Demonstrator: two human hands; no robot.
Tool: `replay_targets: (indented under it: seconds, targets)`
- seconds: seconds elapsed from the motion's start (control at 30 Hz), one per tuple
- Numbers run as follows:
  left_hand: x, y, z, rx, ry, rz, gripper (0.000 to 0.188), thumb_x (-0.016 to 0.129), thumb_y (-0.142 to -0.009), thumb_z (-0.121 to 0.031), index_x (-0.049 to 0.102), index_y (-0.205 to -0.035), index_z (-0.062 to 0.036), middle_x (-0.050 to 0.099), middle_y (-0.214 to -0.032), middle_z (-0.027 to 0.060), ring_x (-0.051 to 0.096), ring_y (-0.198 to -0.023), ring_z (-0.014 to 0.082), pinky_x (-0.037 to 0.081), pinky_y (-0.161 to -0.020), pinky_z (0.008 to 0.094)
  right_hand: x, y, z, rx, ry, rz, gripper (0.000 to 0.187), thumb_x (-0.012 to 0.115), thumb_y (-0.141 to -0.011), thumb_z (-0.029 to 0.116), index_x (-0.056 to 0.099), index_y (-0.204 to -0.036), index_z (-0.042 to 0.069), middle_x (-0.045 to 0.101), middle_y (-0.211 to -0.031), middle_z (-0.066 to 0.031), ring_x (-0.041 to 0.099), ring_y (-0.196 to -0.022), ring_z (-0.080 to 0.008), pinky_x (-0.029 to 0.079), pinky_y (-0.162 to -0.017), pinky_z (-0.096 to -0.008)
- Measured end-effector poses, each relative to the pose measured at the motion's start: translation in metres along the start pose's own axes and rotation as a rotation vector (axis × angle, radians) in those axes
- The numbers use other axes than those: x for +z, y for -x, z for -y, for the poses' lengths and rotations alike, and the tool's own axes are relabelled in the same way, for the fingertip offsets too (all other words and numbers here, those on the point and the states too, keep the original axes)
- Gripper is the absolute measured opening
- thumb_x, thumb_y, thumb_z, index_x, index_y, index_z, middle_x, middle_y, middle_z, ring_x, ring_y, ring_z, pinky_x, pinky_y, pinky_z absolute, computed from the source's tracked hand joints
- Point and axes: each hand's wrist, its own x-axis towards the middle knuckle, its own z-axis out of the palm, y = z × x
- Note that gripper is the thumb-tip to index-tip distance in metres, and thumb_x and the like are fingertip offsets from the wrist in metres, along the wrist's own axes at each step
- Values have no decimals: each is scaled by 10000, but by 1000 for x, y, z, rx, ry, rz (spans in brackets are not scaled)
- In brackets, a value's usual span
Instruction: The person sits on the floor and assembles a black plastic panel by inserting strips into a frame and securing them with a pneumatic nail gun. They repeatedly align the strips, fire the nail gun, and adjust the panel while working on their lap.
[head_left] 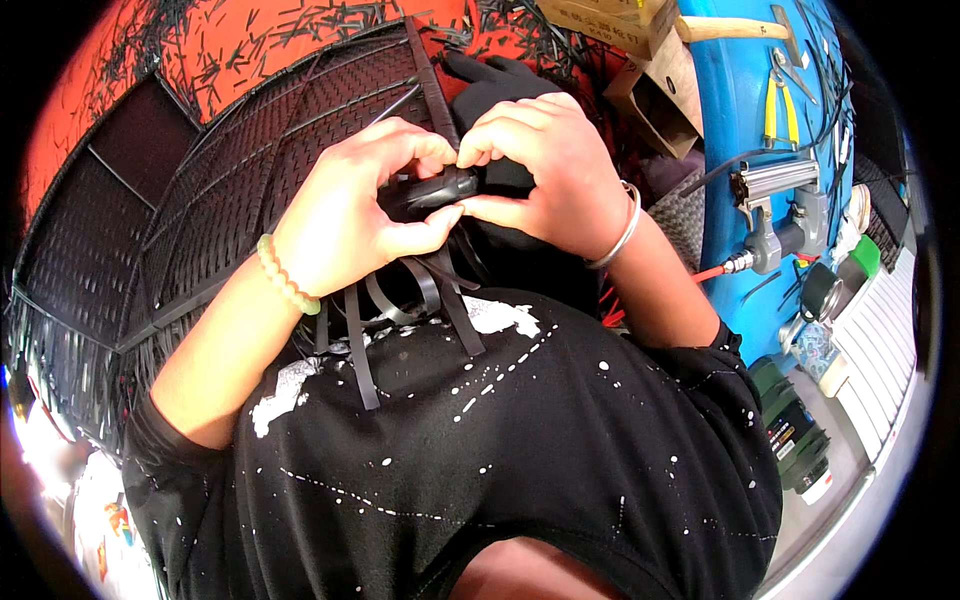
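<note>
A woven black wicker panel (270, 130) lies in front of me and to my left. At its near right end, both hands close round a rounded, glossy black frame bar (445, 188). My left hand (345, 195), with a beaded bracelet, pinches it from the left. My right hand (550, 170), wearing a silver bangle, pinches its end with thumb and fingers. A thin dark rod (397, 103) sticks out beyond my left fingers; its other end is hidden. Several flat black wicker strips (358, 350) hang loose below the hands, over my black shirt.
To the right, a blue work surface (735, 95) bears a hammer (745, 28), yellow-handled pliers (780, 110) and a grey air tool (785, 215) on a red hose (707, 273). Cardboard boxes (655, 105) stand beyond my right hand. Black strip scraps litter the red floor (215, 75).
</note>
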Motion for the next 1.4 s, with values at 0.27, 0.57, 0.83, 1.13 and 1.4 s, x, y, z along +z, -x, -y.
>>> replay_targets:
  seconds: [0.27, 0.57, 0.83, 1.13, 1.4]
  targets:
    - [5, 0, 2, 139, -64, -53, 322, 779, -775, -114, 654, -1045, 11, 620, -1005, 121, 626, -917, 252, 514, -838, 336, 4, 4, -1, -1, 96, -145, 498, 855, -628, 335, 618, -1034, 172, 625, -1026, 0, 611, -974, -212, 398, -875, -375]
    - [1, -3, -23, 107, -474, 34, 492, 753, -860, -185, 586, -1282, 4, 608, -1139, 169, 641, -1002, 331, 531, -874, 379, 15, 10, -6, 38, 111, -207, 678, 850, -616, 355, 605, -1222, 175, 605, -1172, -35, 578, -1121, -247, 367, -986, -450]
    - [7, -12, -28, 83, -515, 25, 406, 803, -793, -143, 681, -1146, 19, 650, -1030, 142, 658, -938, 291, 531, -832, 341, 24, 1, 7, 209, 360, -55, 555, 854, -640, 325, 693, -1129, 119, 631, -1158, -4, 559, -1174, -178, 375, -1037, -432]
    - [9, 3, -26, 186, -539, -8, 374, 817, -767, -170, 700, -1083, -7, 670, -977, 117, 678, -880, 285, 560, -770, 350, 22, -9, 11, 249, 394, 116, 476, 846, -641, 304, 732, -1084, 173, 668, -1098, 42, 566, -1165, -155, 373, -1048, -426]
    - [14, -7, -29, 175, -599, 5, 425, 782, -703, -65, 539, -1051, -41, 619, -1037, 122, 621, -984, 325, 518, -864, 392, 27, -8, 10, 213, 400, 73, 383, 798, -689, 272, 734, -1056, 185, 686, -1088, 27, 568, -1167, -158, 364, -1068, -413]
